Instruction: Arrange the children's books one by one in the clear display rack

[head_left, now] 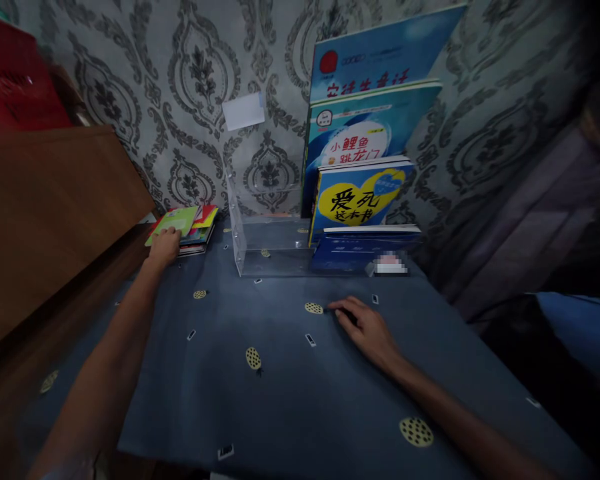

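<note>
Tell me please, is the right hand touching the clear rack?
Apart: the head view shows a strip of tablecloth between the right hand and the rack.

And on your left it's a brown wooden panel (55,227) with a red thing (17,80) behind, patterned wallpaper (200,73) dead ahead, a pineapple-print tablecloth (195,387) below you, grey cloth (510,220) off right!

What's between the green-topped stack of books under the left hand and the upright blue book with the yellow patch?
In the head view: blue patterned tablecloth beside the stack, then the left section of the clear plastic rack holding that book.
</note>
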A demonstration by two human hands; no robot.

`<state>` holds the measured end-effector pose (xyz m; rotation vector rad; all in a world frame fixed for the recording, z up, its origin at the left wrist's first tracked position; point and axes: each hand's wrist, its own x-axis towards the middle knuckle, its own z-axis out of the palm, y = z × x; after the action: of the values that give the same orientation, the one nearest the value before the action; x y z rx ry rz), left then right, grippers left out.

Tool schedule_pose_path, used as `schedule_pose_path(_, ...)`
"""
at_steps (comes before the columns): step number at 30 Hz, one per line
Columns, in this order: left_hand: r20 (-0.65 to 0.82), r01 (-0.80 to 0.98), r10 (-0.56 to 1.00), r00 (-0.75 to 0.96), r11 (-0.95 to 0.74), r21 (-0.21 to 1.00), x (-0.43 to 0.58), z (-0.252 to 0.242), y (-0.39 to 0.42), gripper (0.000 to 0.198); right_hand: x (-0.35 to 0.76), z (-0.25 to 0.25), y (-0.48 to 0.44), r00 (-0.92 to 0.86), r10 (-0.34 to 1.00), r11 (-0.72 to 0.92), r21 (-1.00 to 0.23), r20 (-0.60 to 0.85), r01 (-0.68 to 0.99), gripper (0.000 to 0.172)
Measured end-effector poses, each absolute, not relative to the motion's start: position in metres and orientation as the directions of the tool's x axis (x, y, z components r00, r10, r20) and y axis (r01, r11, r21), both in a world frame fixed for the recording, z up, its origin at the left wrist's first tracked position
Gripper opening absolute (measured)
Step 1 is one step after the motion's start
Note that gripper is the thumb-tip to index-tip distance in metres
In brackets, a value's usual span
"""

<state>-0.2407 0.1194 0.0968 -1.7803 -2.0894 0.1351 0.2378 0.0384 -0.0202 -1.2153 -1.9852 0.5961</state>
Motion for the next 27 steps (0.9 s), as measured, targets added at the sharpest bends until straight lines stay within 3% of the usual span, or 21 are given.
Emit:
schedule_pose_path(9, 0.161, 0.917, 0.987, 0.007, 0.058, -0.394, -0.210, 0.075, 0.065, 0.038, 0.237, -0.022, 0.037, -0.302, 0.887, 0.462, -0.683, 0.349, 0.565, 0.027)
schedule_pose_path(22, 0.082, 0.909, 0.988, 0.134, -0.089, -0.407, -0.171, 0.036, 0.022, 0.026, 0.238, -0.021, 0.037, -0.335, 0.886, 0.464, -0.642, 0.321, 0.611, 0.029)
schedule_pose_path(27, 0.051, 0.904, 0.982, 0.181, -0.146, -0.402, -0.155, 0.030, 0.005, 0.029, 0.239, -0.023, 0.037, -0.351, 0.878, 0.478, -0.628, 0.325, 0.615, 0.031)
